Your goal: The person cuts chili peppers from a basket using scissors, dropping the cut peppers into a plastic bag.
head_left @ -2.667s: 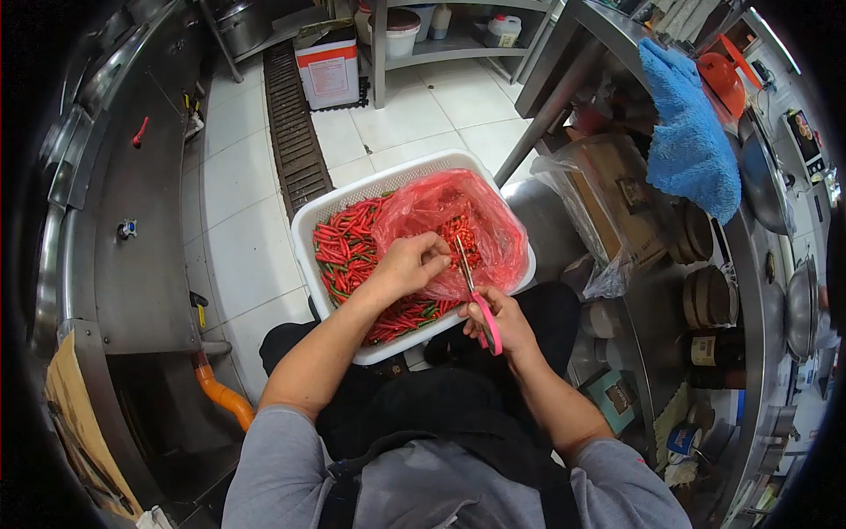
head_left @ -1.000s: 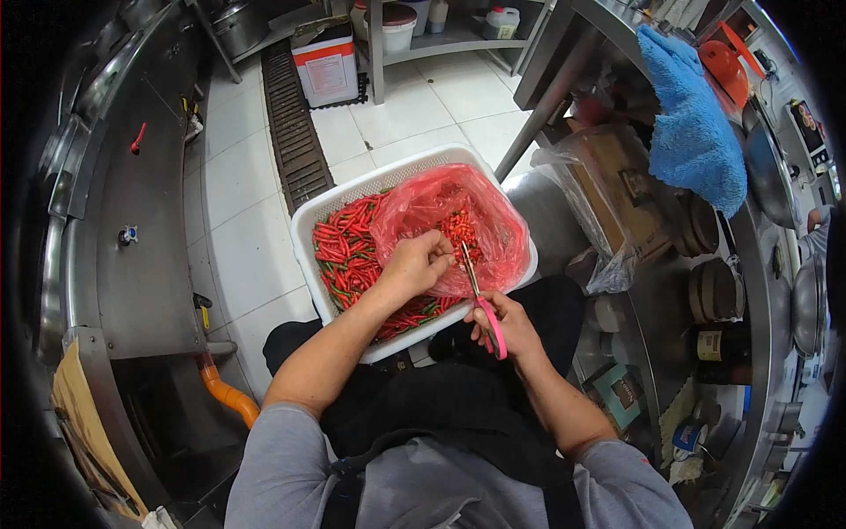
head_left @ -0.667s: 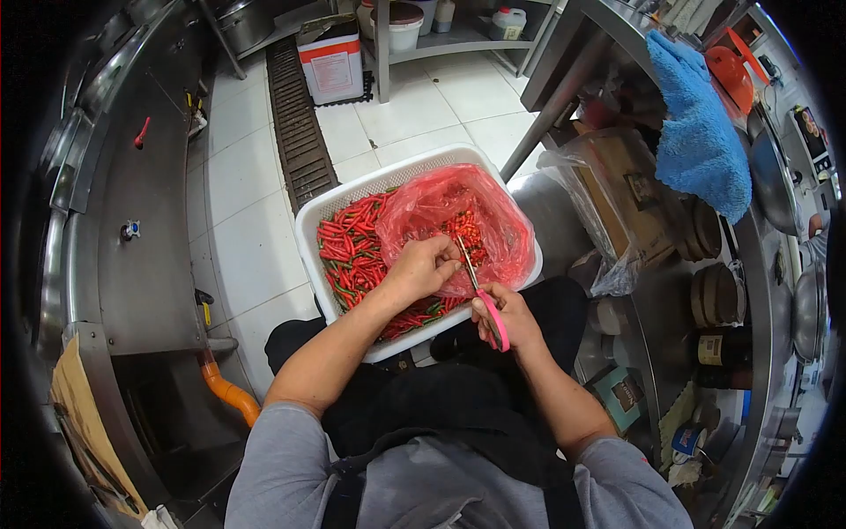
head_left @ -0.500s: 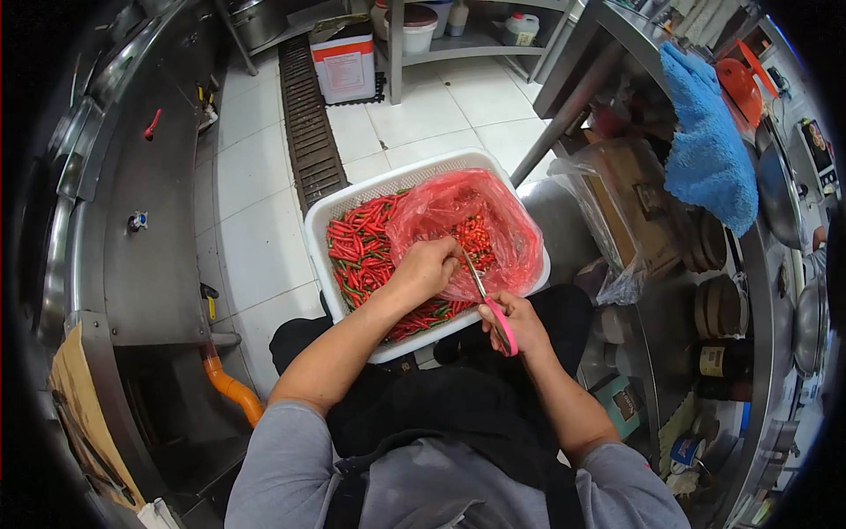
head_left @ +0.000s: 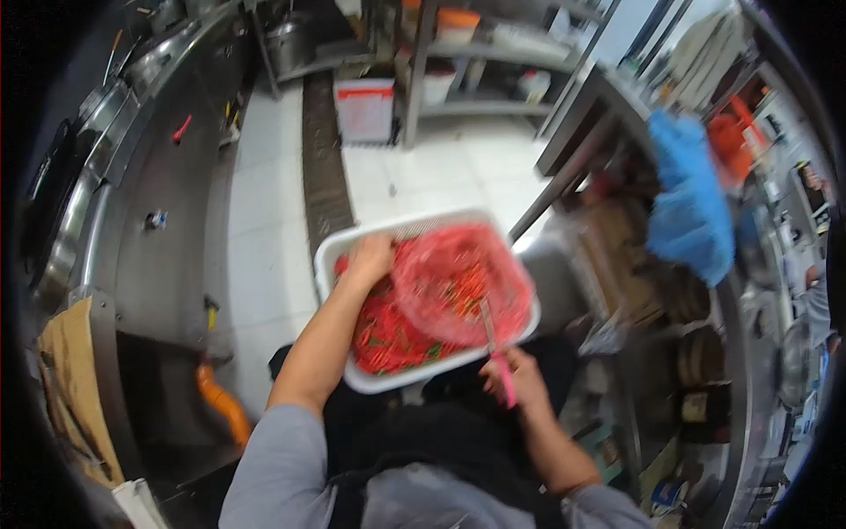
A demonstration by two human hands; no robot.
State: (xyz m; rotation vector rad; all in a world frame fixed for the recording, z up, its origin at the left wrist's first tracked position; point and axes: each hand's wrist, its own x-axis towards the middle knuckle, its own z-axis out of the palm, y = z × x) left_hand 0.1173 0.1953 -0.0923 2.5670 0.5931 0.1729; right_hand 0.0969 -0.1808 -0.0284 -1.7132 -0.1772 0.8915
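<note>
A white plastic basket [head_left: 388,383] rests in front of my knees, holding many whole red and green chilies [head_left: 379,331]. Inside it, on the right, lies an open red plastic bag [head_left: 513,304] with small cut chili pieces [head_left: 469,289] in it. My left hand [head_left: 374,256] is among the whole chilies near the basket's far left corner; blur hides its fingers and anything between them. My right hand [head_left: 527,379] grips a pair of scissors [head_left: 505,379] by the pink handles, the blades pointing away from me over the near side of the bag.
A steel counter front [head_left: 154,282] runs along the left, with an orange pipe [head_left: 220,406] below. A floor drain grate [head_left: 324,167] lies beyond the basket, near a white and red box [head_left: 366,110]. To the right, a blue towel [head_left: 692,203] hangs beside steel shelving.
My left hand has moved from the bag's opening to the basket's far left corner. The scissors have turned more upright in my right hand. The whole view has shifted and is blurred.
</note>
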